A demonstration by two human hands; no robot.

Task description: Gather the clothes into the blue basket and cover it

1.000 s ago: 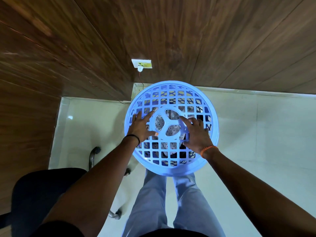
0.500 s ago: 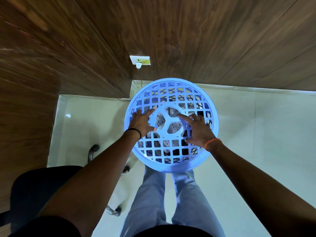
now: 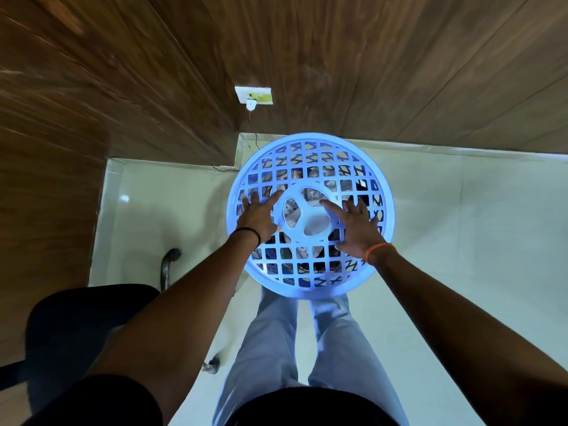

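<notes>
Two flat hands, left hand [image 3: 256,215] and right hand [image 3: 356,227], fingers spread, pressing blue lid [image 3: 310,155], clothes [image 3: 315,173] beneath

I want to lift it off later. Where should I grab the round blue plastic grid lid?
Probably the spoked ring at the middle of the round blue plastic grid lid, from straight above: it lies flat, and the ring's big openings would likely let fingers hook under.

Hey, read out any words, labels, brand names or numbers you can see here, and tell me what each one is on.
No text can be read.
Wall socket plate: a yellow patch with dark marks, too small and blurred to read.
Blue lid: no lettering shows.
Clothes under the grid: patterned, no words legible.
</notes>
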